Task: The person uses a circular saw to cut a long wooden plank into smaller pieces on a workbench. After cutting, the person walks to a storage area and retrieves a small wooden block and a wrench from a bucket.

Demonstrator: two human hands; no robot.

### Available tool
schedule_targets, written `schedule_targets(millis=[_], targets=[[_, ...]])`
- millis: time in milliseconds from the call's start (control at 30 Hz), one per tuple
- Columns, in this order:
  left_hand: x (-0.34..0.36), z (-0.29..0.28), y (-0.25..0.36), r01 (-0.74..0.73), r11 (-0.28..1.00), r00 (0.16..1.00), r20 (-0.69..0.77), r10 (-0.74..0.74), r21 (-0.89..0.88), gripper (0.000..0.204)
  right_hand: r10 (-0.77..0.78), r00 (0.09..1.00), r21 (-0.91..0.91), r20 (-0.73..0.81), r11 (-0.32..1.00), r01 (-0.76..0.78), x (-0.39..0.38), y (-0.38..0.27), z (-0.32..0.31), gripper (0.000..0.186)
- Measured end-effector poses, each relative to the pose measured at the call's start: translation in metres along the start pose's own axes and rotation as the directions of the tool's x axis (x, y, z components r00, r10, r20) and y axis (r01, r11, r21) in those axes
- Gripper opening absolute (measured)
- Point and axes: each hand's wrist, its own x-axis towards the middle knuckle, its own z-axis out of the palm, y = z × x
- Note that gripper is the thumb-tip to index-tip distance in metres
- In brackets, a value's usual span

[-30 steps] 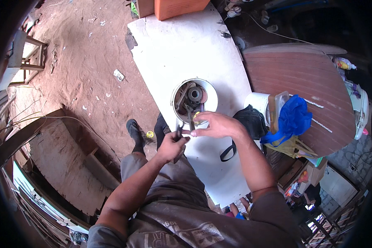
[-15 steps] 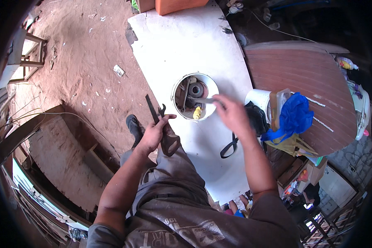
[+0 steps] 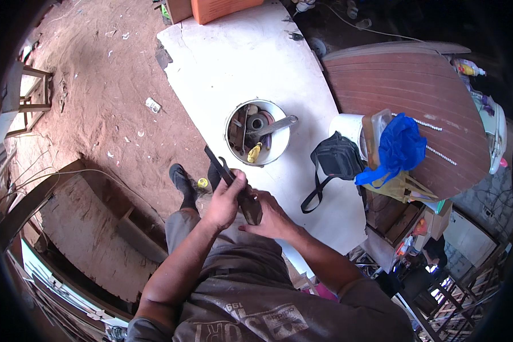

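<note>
My left hand [image 3: 225, 202] is closed around a handsaw [image 3: 251, 210] with a narrow dark blade and a brown handle, held in front of my lap by the table's edge. My right hand [image 3: 269, 216] is closed on the saw's handle from the other side. Whether a spanner is still beside the blade in my left hand, I cannot tell. Beyond my hands, a white bucket [image 3: 285, 141] stands on the table. It holds a grey metal wrench [image 3: 277, 126] leaning on the rim, a round metal part [image 3: 257, 123] and a yellow object [image 3: 254, 152].
The white tabletop [image 3: 239, 68] carries a black bag [image 3: 336, 157] with a strap. Right of it are a white container [image 3: 346, 126] and a blue plastic bag [image 3: 402, 145]. An orange box [image 3: 225, 8] stands at the far end. A brown wooden panel [image 3: 399, 85] lies right.
My right hand has left the wrench in the bucket and come back to the saw's handle. My left hand has moved slightly right with the saw, and the view has shifted.
</note>
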Motion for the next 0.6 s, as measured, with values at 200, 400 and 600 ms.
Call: schedule_targets(millis=[200, 400, 600], targets=[[0.009, -0.033, -0.029, -0.409, 0.894, 0.905, 0.203, 0.373, 0.184, 0.049, -0.19, 0.965, 0.08, -0.179, 0.975, 0.207, -0.029, 0.044, 0.012, 0.085], [0.043, -0.028, 0.005, -0.122, 0.878, 0.938, -0.235, 0.254, 0.464, 0.079, 0.615, 0.619, 0.23, -0.489, 0.775, -0.588, 0.005, 0.123, 0.032, 0.101], [0.09, -0.021, -0.002, -0.247, 0.544, 0.787, -0.161, 0.595, 0.802, 0.052, 0.72, 0.411, 0.088, -0.56, 0.544, -0.834, 0.056, 0.181, 0.036, 0.095]])
